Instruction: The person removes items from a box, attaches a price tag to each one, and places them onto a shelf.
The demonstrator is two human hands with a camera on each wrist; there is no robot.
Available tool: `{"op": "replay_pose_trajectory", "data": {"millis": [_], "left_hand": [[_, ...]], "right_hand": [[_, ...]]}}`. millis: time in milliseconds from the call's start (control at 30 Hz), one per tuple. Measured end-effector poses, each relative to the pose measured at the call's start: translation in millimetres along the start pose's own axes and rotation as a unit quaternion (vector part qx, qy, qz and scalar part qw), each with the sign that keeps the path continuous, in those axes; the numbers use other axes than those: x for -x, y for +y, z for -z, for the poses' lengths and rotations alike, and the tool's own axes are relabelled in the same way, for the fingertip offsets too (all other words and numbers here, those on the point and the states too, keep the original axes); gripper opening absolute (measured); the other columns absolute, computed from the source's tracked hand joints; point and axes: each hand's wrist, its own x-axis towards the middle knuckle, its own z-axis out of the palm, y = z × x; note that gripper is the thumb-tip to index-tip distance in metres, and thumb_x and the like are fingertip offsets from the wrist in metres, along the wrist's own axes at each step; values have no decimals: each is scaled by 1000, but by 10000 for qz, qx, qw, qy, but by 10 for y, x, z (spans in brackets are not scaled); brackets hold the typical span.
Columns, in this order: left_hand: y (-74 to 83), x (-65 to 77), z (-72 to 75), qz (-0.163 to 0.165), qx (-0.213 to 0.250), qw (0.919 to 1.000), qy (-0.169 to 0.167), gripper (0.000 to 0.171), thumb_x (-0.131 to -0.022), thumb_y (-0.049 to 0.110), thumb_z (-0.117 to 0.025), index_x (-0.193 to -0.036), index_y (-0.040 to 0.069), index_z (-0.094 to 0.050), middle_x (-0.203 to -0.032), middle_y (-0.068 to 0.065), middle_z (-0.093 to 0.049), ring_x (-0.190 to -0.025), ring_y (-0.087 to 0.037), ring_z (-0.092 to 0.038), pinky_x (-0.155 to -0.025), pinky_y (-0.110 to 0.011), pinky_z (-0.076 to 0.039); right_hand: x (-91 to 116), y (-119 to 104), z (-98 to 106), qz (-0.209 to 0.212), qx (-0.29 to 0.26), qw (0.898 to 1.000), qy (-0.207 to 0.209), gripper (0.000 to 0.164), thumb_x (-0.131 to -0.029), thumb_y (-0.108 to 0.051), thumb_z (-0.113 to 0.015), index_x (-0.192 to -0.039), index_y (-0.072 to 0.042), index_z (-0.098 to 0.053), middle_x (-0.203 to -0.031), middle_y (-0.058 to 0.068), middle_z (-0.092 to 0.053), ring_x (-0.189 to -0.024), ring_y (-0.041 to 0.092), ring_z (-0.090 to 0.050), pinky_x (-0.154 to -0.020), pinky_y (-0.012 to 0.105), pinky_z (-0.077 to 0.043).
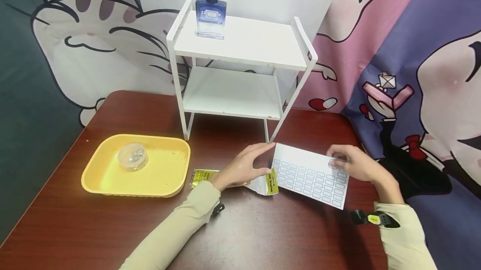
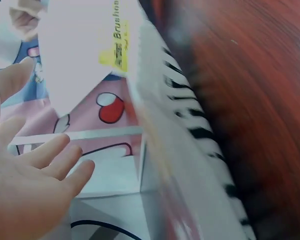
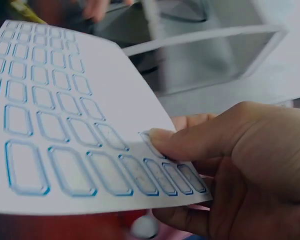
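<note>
My right hand (image 1: 355,163) pinches a white sheet of blue-framed sticker labels (image 1: 306,174) near its right end, raised and tilted. In the right wrist view the thumb lies on top of the label sheet (image 3: 55,95) and the fingers are beneath. A patch without labels runs along one side. My left hand (image 1: 240,169) reaches toward the sheet's left edge with thumb and fingers spread, holding nothing. Under it lies a clear packet with yellow "Brushes" print (image 1: 272,183), partly hidden by the hand and wrist.
A yellow tray (image 1: 165,165) at the left contains a round clear tub (image 1: 132,156) of small pieces. Behind stands a white two-tier rack (image 1: 259,42) with a blue perfume bottle (image 1: 211,17) on its top shelf. The brown table (image 1: 263,236) meets printed curtains.
</note>
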Motion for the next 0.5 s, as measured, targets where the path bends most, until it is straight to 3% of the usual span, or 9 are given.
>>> {"op": "replay_pose_trajectory", "data": {"millis": [67,167,233,333,400,500], "left_hand": [[30,-21,11,4,264,9996,136,81,-87,25,-77,-156,27,-35,-156,-4,-45,-143,-25,-42,-118,-48,-34],[91,-52,34,3,1056,9941,229,88,-87,15,-77,-158,28,-28,-156,-6,-44,-139,-27,-48,-112,-46,-43],[142,-62,64,-12,1841,9826,238,92,-86,6,-76,-159,27,-25,-156,-12,-44,-133,-31,-54,-102,-44,-52],[204,-56,120,37,2940,9555,242,93,-86,-6,-71,-160,27,-24,-145,-23,-53,-114,-36,-66,-83,-40,-61],[230,-38,162,50,3321,9427,303,91,-86,-11,-67,-159,25,-26,-131,-29,-61,-98,-36,-72,-72,-39,-62],[240,-1,221,74,3442,9377,479,85,-87,-14,-62,-157,22,-32,-116,-32,-67,-80,-31,-74,-65,-39,-62]], "right_hand": [[22,-118,97,118,-94,9998,150,17,-88,5,-67,-95,-10,-66,-82,1,-67,-70,8,-59,-60,24,-48],[46,-265,181,264,-337,9988,253,16,-89,4,-67,-98,-9,-65,-84,4,-68,-68,8,-61,-58,25,-51],[51,-337,206,375,-523,9976,264,15,-90,4,-66,-99,-8,-64,-85,4,-68,-68,8,-62,-57,26,-52],[38,-416,207,461,-796,9954,268,14,-91,3,-65,-99,-8,-64,-87,5,-69,-68,11,-64,-57,26,-52],[15,-453,191,450,-964,9940,263,12,-92,2,-64,-100,-8,-64,-88,6,-69,-69,12,-64,-58,26,-53],[-38,-483,148,398,-1193,9916,297,11,-93,-1,-64,-102,-8,-65,-89,8,-70,-70,14,-65,-58,27,-54]]}}
